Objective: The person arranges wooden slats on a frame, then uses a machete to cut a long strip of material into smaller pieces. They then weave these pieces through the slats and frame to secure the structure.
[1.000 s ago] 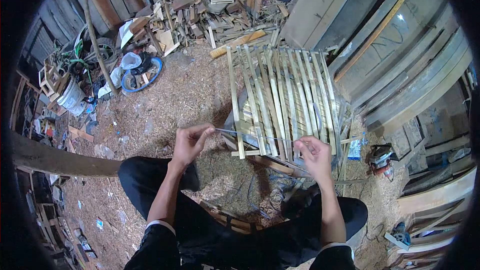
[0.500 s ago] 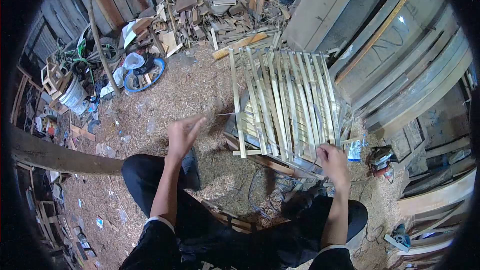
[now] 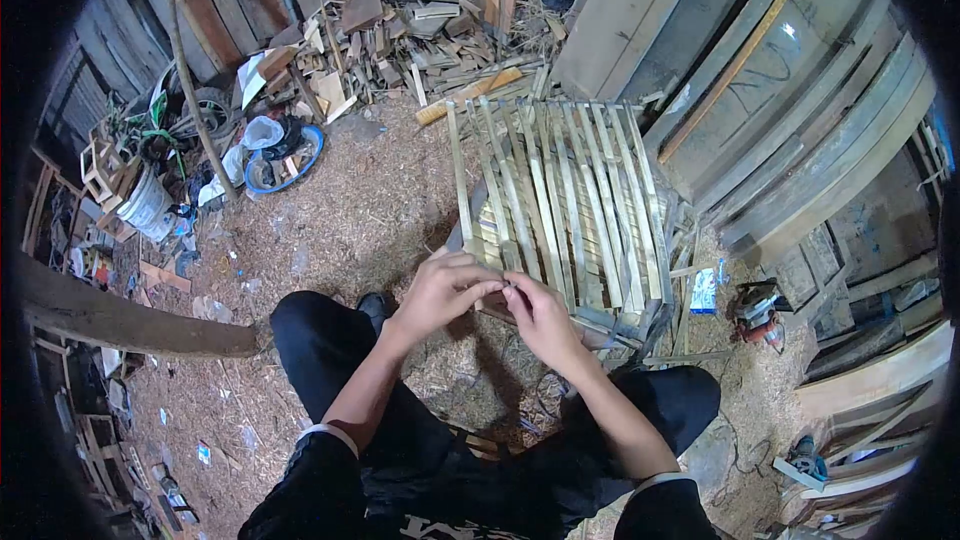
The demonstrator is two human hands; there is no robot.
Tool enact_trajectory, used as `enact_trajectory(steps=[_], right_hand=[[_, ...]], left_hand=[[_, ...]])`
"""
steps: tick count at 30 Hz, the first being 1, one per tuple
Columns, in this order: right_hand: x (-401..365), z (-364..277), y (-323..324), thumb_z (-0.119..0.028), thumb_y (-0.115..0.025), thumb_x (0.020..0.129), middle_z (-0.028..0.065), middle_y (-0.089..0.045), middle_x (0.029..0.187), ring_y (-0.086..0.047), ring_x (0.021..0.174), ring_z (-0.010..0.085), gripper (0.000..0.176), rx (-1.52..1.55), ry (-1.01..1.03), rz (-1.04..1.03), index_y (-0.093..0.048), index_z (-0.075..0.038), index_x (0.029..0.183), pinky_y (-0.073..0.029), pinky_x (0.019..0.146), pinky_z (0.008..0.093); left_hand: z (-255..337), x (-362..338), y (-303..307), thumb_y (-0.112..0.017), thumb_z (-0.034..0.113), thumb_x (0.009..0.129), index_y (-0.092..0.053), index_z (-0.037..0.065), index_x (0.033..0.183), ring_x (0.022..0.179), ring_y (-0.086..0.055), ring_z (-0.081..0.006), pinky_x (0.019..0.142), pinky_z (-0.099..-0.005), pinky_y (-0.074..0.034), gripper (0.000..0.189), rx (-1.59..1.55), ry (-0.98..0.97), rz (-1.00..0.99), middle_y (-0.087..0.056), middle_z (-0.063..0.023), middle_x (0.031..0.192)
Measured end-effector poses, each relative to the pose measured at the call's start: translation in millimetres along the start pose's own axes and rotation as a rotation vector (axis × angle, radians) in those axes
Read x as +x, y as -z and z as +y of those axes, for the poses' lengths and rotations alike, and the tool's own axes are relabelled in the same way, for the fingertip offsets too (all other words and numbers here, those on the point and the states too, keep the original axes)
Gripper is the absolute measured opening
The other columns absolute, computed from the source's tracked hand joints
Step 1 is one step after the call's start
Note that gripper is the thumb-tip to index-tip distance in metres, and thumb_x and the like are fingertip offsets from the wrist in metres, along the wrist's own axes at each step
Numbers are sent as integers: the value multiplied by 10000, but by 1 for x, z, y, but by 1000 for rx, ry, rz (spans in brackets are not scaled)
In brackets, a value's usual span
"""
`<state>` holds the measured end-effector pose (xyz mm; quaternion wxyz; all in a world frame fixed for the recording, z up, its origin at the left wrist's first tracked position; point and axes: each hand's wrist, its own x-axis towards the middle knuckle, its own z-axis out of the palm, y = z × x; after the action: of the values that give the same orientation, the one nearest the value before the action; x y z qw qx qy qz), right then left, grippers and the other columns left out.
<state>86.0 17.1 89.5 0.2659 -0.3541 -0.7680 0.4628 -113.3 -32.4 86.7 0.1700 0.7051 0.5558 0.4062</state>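
My left hand and my right hand meet at the near left corner of a set of wooden slats. Their thumbs and fingers are pinched together around a small dark thing, too small to name. The slats are long, narrow, pale strips lying side by side in a slightly fanned row. Beneath them shows a layer of more thin strips on a low worktop. Both hands hide the near ends of the leftmost slats.
Wood shavings cover the floor. Scrap wood is heaped at the back, beside a blue basin and a white bucket. Boards lean at the right, near a power tool. A beam crosses at left.
My hands, apart before, have come together. The left moved right; the right left the slats' near right end and moved left. The view has shifted slightly.
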Motion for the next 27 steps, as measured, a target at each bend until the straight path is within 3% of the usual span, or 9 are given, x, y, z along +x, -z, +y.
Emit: enact_trajectory(steps=[1,5,7,11,14,18,19,22,27], right_hand=[[3,6,-1,-99,-565,1004,229,-697,966,-691,866,384,215,-49,106,20,-626,50,1147,-536,757,414],[2,17,7,-165,-604,998,182,-703,955,-686,847,307,220,-31,111,70,-666,25,1091,-517,745,385],[-3,23,15,-169,-626,976,161,-697,939,-667,792,308,221,-365,105,23,-675,-6,1116,-496,776,406],[-14,31,4,-190,-663,945,127,-711,952,-676,842,301,262,-569,285,95,-672,-74,1180,-433,904,456],[-18,28,-10,-187,-678,933,120,-726,961,-687,880,286,260,-491,212,-33,-678,-71,1166,-446,901,439],[-14,30,-14,-121,-709,884,123,-733,870,-695,775,293,128,-414,247,18,-733,-65,995,-486,853,400],[-10,34,-12,-103,-718,865,126,-733,854,-698,749,294,90,-422,245,45,-738,-58,940,-518,783,401],[-2,23,4,-70,-698,879,143,-741,901,-710,792,305,125,-411,40,-75,-720,-21,992,-545,707,388],[-4,25,-14,-85,-682,923,156,-733,905,-707,774,241,140,-142,46,-75,-715,-9,1035,-533,699,343]], left_hand=[[0,2,4,-754,223,863,-782,105,958,784,-621,-240,750,-334,-418,154,-2,42,-10,-679,-54,821],[-9,-3,10,-764,193,852,-777,86,958,859,-622,-219,817,-351,-405,152,112,45,-23,-676,-57,850],[-15,-10,4,-752,198,861,-776,98,959,955,-620,-213,912,-379,-394,142,159,3,-1,-687,-33,893],[-14,-28,-16,-744,224,869,-771,121,963,1048,-618,-195,1045,-437,-356,142,253,-92,-17,-697,-13,954],[-16,-40,-24,-744,231,868,-773,130,973,1041,-622,-195,1067,-443,-349,149,218,-94,-82,-702,-15,958],[-19,-46,-18,-757,224,853,-772,126,974,985,-633,-193,1056,-430,-364,157,183,-11,-57,-705,-12,898],[-24,-47,-16,-757,224,853,-772,126,974,985,-633,-193,1056,-430,-364,157,192,-7,-48,-705,-12,898],[-36,-56,-15,-757,220,855,-771,120,968,962,-630,-199,1028,-416,-375,151,215,93,20,-705,-24,889],[-32,-53,-25,-735,241,876,-772,111,966,932,-629,-217,1004,-393,-364,162,189,25,33,-697,-29,860]])
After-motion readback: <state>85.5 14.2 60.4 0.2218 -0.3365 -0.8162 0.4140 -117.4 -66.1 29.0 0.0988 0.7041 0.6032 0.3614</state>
